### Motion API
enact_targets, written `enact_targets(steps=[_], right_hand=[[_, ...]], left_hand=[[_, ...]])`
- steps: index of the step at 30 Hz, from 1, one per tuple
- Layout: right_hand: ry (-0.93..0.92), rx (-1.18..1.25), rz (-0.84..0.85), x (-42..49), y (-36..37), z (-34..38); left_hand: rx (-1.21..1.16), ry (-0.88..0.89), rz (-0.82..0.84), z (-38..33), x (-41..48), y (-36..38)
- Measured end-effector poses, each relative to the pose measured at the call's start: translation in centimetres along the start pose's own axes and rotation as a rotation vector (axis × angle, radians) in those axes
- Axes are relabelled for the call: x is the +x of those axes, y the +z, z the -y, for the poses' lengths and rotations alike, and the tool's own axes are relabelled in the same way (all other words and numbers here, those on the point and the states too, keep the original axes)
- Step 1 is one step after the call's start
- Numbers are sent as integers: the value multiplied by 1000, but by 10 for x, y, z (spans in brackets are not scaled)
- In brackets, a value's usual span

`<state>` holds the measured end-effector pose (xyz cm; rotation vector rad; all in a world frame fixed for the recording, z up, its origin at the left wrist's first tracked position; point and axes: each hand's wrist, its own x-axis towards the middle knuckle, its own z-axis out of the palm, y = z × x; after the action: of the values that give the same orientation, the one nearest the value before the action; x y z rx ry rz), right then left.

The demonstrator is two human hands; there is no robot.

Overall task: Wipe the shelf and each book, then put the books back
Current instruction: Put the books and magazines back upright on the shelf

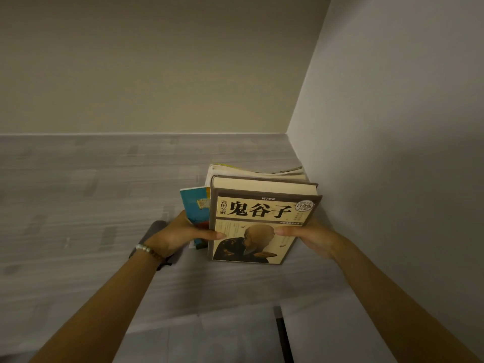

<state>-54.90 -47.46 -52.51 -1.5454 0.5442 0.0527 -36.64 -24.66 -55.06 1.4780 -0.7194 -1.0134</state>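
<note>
Left hand (180, 235) and right hand (311, 238) clamp the book stack (262, 205) from both sides, thumbs on its cover, at the shelf's (78, 192) right end, where the offset blue paperback (196, 205) could slip free.

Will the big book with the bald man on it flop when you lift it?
Probably not: the bald-man book has a flat, straight-edged cover, so it is likely stiff. Its thick page block hints that it is heavy. The left hand and right hand both grip it, so it may tip alone.
</note>
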Motion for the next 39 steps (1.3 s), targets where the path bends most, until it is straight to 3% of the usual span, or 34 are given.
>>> enact_targets(steps=[13,18,23,28,39], right_hand=[[3,16,-28,23,3,-6],[13,2,-153,27,12,-18],[-2,13,-203,14,24,0],[-172,5,-289,-7,49,73],[-655,-18,-362,-60,199,340]], left_hand=[[123,-81,-76,-3,10,-10],[63,-25,-202,-3,11,1],[56,3,-212,-24,-1,-5],[61,164,-195,-103,-26,-33],[134,574,-363,-341,-172,-157]])
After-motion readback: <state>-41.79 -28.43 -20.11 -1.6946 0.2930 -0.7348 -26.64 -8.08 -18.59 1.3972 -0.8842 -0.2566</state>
